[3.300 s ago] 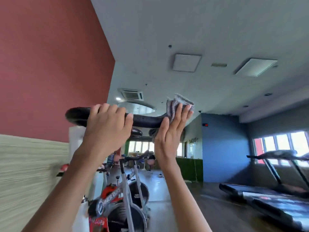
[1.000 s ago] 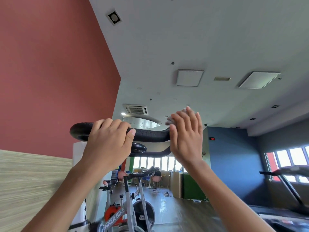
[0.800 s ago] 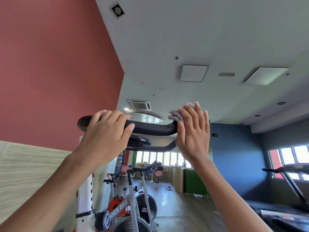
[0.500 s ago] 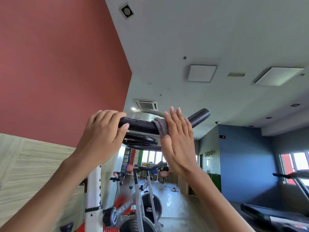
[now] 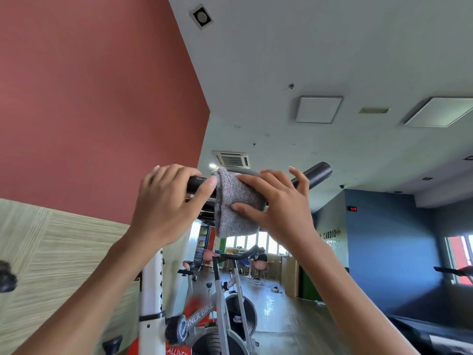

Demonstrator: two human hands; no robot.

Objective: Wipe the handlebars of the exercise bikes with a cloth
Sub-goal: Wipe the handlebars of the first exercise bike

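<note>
The red wall fills the left of the view. A second exercise bike stands further down the room, near the white post of the nearer bike.

The black handlebar crosses the middle of the view at head height. Its long axis runs left to right and climbs to the right, and its round free end points up towards the ceiling.

The grey cloth hangs folded over the bar. Three seconds ago it was bunched at the bar's right bend, and half a second ago it was near the middle. It now sits against the left hand, so the right stretch of the bar is bare. I judge that stretch wiped, with the part under the left hand still to do.

The left hand's fingers are curled round the bar, and its thumb tip touches the cloth's edge. The right hand clasps the cloth with the forefinger on top and the thumb across the front, and its other fingers are spread and lifted. Its palm probably wraps the bar too, but the cloth hides that.
</note>
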